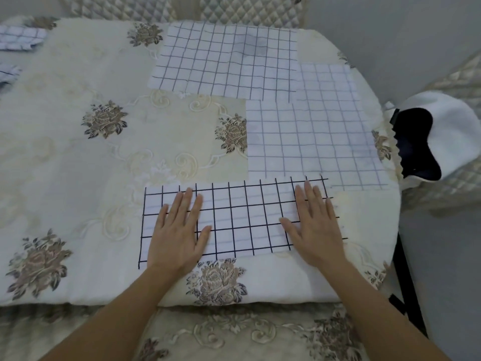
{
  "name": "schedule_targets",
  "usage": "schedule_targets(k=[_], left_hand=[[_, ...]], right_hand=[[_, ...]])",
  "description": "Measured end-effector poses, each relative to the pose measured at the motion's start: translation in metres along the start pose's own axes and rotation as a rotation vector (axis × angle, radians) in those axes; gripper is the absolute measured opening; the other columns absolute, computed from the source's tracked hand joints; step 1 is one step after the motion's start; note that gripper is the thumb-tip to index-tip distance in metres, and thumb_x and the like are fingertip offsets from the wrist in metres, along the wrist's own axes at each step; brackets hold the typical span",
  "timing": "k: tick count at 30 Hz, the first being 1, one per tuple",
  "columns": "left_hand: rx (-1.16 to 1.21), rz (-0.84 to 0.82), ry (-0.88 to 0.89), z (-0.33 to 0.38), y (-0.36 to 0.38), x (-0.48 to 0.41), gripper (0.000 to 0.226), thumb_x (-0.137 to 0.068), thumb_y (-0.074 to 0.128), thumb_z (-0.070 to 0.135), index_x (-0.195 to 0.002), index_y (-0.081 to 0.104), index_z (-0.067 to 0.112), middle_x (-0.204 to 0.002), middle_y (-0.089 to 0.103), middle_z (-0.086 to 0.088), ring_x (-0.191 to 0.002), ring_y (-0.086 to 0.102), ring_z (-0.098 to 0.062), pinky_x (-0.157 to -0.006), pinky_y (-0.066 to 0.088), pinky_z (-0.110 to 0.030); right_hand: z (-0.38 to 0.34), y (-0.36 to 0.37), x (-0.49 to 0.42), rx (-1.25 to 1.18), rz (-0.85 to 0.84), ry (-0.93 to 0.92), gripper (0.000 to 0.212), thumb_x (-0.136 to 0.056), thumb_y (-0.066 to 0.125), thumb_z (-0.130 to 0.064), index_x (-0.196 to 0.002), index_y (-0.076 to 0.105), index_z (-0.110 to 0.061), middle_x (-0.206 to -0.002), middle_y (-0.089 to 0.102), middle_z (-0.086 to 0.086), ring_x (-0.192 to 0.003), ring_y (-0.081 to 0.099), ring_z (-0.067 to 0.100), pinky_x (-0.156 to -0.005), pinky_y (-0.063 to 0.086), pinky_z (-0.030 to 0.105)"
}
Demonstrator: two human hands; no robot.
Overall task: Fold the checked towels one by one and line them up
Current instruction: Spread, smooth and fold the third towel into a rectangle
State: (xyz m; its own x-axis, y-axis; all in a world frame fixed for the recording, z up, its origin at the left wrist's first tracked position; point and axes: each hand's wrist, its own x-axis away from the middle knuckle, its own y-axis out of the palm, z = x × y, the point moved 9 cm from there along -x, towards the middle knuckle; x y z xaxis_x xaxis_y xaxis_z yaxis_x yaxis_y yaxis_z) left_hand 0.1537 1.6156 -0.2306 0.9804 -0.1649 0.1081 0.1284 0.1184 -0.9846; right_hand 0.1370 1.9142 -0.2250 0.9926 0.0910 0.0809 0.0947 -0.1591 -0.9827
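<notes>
A white towel with bold black checks (242, 220) lies folded as a wide strip near the table's front edge. My left hand (179, 230) presses flat on its left part, fingers straight. My right hand (312, 225) lies flat on its right part. Behind it on the right, a folded towel with thin checks (312, 142) lies flat, its front edge tucked under the bold one. A second thin-checked folded towel (226, 61) sits farther back, and a paler checked piece (328, 79) overlaps between them at the right.
The table wears a cream cloth with embroidered flowers (104, 121). Crumpled checked towels (20, 37) lie at the far left corner. A chair with a white and black garment (426, 142) stands at the right. Quilted chair backs (247, 9) line the far side.
</notes>
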Motion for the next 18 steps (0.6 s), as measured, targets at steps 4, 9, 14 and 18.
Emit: schedule_targets(k=[4,9,14,18], left_hand=[[-0.004,0.008,0.003,0.000,0.000,0.000,0.070,-0.101,0.013,0.057,-0.159,-0.006,0.023,-0.167,-0.010,0.000,-0.153,-0.010,-0.017,-0.125,0.008,-0.047],[0.015,0.004,0.009,0.000,0.001,0.000,0.069,-0.101,0.012,0.058,-0.159,-0.007,0.025,-0.167,-0.011,0.001,-0.153,-0.013,-0.016,-0.125,0.006,-0.047],[0.024,-0.074,0.008,0.003,-0.010,-0.005,0.073,-0.098,0.002,0.066,-0.159,-0.004,0.026,-0.167,-0.009,-0.004,-0.154,-0.009,-0.021,-0.124,0.004,-0.050],[-0.055,0.012,0.209,0.064,-0.051,-0.032,0.070,-0.100,0.017,0.061,-0.154,0.034,0.019,-0.160,0.031,-0.009,-0.147,0.031,-0.030,-0.117,0.025,-0.058]], right_hand=[[0.047,0.001,-0.004,0.045,-0.057,0.064,0.080,-0.095,0.004,-0.071,-0.158,-0.011,-0.023,-0.165,-0.018,-0.007,-0.151,-0.018,0.011,-0.125,0.000,0.043],[0.060,0.001,-0.008,0.075,-0.124,0.051,0.080,-0.094,0.001,-0.072,-0.156,-0.019,-0.025,-0.162,-0.026,-0.011,-0.149,-0.024,0.009,-0.124,-0.007,0.040],[0.073,-0.030,-0.001,-0.044,-0.087,0.132,0.078,-0.098,0.023,-0.065,-0.160,-0.001,-0.023,-0.167,-0.007,-0.001,-0.154,-0.003,0.020,-0.124,0.004,0.045],[0.089,-0.068,0.023,-0.116,0.054,0.274,0.064,-0.097,0.055,-0.038,-0.152,0.035,-0.012,-0.153,0.037,0.017,-0.138,0.039,0.036,-0.111,0.035,0.051]])
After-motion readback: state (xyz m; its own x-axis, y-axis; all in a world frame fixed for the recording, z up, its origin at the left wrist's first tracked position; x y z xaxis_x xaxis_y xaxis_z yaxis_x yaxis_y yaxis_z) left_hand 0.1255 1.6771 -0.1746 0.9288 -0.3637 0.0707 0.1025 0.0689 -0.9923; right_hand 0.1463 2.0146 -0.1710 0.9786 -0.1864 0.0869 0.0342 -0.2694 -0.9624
